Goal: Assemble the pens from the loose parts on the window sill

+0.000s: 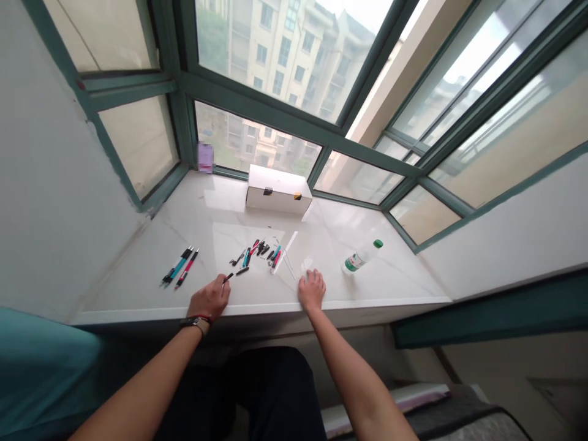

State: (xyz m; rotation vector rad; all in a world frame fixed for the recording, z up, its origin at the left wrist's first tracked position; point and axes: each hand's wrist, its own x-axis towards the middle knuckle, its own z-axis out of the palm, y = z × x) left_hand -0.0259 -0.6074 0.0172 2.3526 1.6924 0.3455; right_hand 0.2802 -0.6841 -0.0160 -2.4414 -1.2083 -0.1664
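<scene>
Pen assembly looks midway: left hand (210,298) pinches a small black plastic pen part (228,277) at lower centre over the white stone sill (138,288); right hand (311,288) rests flat, empty. Mating pieces next calls for careful alignment.

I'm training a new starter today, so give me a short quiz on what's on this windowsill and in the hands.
1. True or false: the plastic bottle lies on its side.
2. What does the left hand pinch? A a coin, B a small black pen part, C a door key.
3. What colour is the bottle's cap?
Key: 1 true. 2 B. 3 green.
</scene>
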